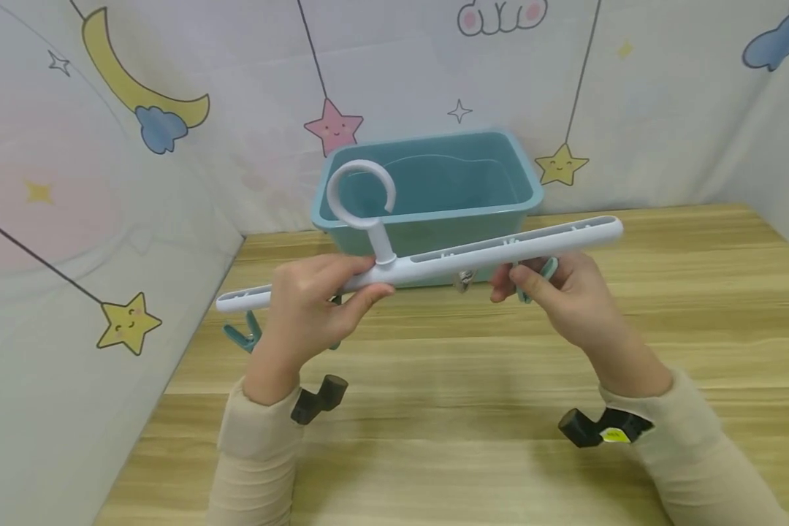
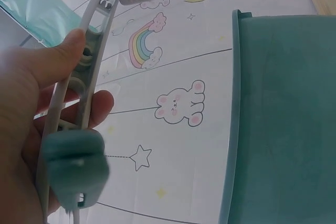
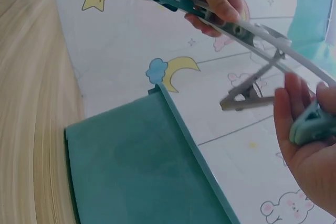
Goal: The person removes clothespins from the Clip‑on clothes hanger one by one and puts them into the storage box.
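Note:
A white clip hanger (image 1: 486, 254) with a round hook (image 1: 361, 172) is held up in the air, its right end higher. My left hand (image 1: 309, 307) grips the bar just left of the hook, thumb on the near side. On the right half, my right hand (image 1: 575, 299) pinches a teal clip (image 3: 310, 124) below the bar. Another teal clip (image 1: 245, 334) hangs at the left end. Between the hands a grey clip (image 3: 249, 95) dangles from the bar. One more teal clip (image 2: 76, 166) shows close up in the left wrist view.
Behind the hanger stands a teal bin (image 1: 427, 226) on the wood-grain table (image 1: 434, 409), against a white cloth (image 1: 401, 73) printed with stars and moons. A white side wall (image 1: 72, 329) borders the table on the left.

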A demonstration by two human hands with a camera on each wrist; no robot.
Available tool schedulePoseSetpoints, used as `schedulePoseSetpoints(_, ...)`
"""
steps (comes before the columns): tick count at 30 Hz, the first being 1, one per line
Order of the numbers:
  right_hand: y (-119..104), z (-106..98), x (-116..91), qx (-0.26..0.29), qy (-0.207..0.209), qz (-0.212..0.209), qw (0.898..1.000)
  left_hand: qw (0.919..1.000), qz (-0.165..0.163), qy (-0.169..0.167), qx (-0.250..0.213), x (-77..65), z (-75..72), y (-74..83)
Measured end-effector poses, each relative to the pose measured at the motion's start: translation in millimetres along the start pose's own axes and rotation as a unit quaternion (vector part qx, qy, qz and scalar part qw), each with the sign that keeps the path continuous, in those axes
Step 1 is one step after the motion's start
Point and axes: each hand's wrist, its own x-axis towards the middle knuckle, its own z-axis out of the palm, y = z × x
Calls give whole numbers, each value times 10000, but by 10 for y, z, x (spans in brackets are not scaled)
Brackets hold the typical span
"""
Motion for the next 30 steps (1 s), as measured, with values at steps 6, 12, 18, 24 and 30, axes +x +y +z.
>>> schedulePoseSetpoints(6,-63,116,-24,-785,854,344,9927,10000,-69,30,-22,19,11,31)
schedulePoseSetpoints(12,-91,176,-57,-1289,1480,456,9795,10000,-34,68,-17,32,36,58)
schedulePoseSetpoints(18,-18,226,-63,-1068,2078,12,9723,9999,-70,48,73,27,76,81)
schedulePoseSetpoints(24,82,257,-12,-1881,2581,-710,9450,9997,-142,97,173,27,116,107)
schedulePoseSetpoints(30,126,247,63,-2345,2843,-1221,9215,9989,-180,109,410,33,134,117)
